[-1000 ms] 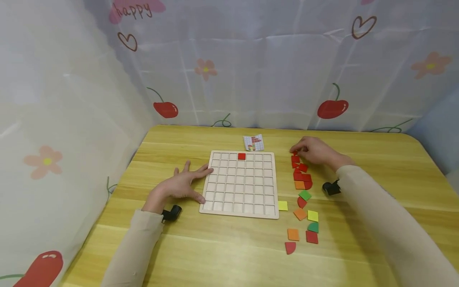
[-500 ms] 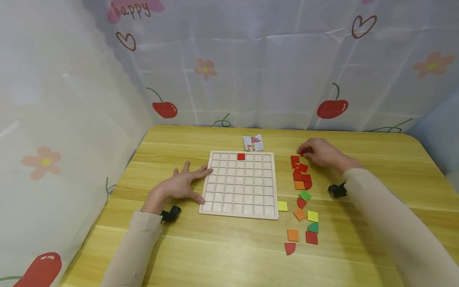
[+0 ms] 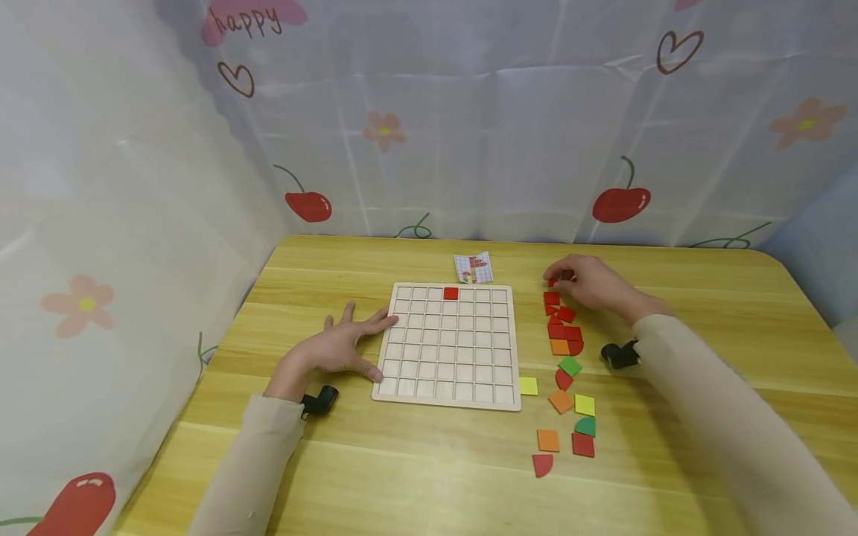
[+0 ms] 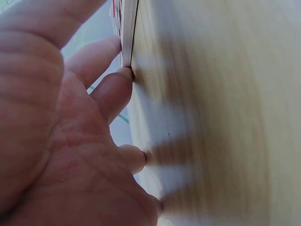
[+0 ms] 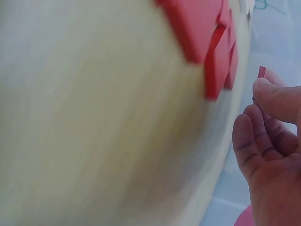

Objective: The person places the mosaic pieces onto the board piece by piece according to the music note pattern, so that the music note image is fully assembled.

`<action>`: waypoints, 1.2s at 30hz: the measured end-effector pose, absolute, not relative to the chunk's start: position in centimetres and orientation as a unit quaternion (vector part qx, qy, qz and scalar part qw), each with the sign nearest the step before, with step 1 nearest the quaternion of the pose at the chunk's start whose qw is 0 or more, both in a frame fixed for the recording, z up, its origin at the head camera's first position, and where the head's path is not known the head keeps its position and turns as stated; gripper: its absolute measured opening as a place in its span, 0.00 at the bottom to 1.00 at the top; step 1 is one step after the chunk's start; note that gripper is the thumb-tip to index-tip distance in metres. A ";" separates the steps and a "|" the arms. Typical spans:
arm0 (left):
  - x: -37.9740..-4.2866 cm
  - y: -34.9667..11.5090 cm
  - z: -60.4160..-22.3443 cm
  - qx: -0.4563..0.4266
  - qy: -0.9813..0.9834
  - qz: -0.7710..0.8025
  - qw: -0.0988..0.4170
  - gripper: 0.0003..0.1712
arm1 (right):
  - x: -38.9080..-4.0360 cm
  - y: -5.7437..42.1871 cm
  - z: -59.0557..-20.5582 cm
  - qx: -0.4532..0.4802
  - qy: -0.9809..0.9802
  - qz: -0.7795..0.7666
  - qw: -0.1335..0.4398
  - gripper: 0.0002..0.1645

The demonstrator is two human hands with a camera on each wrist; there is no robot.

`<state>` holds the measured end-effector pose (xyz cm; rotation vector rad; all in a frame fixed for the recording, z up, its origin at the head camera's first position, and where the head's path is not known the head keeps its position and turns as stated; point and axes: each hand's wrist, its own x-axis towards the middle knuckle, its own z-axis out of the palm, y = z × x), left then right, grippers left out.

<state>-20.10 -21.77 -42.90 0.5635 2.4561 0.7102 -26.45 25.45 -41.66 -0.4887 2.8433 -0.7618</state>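
Observation:
My left hand (image 3: 335, 345) has its fingers spread at the left edge of a pale wooden grid board (image 3: 516, 346). In the left wrist view, fingertips (image 4: 123, 75) touch the board's side and others rest on the table. One red square tile (image 3: 451, 293) lies in the board's top row. To the right of the board, my right hand (image 3: 590, 283) pinches a small red tile (image 5: 262, 71) between thumb and fingers. Much of that tile is hidden. Just below this hand lie several red tiles (image 3: 556, 331), some of them overlapping.
A small printed pattern card (image 3: 474, 268) lies behind the board. Down the right side are orange tiles (image 3: 547, 440), green tiles (image 3: 570, 365), yellow tiles (image 3: 585, 405) and further red tiles (image 3: 583, 444). A printed curtain (image 3: 469, 149) borders the table's back.
Holding the red tile, my right hand shifted right half a second ago and is now back to the left, above the red tiles. My left hand and the board stay in place.

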 end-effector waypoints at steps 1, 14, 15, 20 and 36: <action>-20.1 -21.8 -42.9 0.208 0.906 0.262 0.259 0.62 | -26.5 25.2 -41.6 -0.163 0.950 -0.255 0.078 0.14; -20.1 -21.8 -43.1 0.215 0.904 0.266 0.257 0.62 | -27.2 20.4 -41.4 -0.181 0.934 -0.293 0.091 0.14; -20.1 -21.8 -43.1 0.215 0.904 0.266 0.257 0.62 | -27.3 19.8 -41.4 -0.182 0.933 -0.296 0.094 0.14; -20.1 -22.0 -43.2 0.211 0.904 0.267 0.260 0.62 | -27.5 17.2 -41.2 -0.207 0.925 -0.301 0.101 0.13; -20.3 -22.0 -43.3 0.206 0.904 0.268 0.261 0.63 | -28.3 12.3 -42.8 -0.240 0.916 -0.293 0.133 0.12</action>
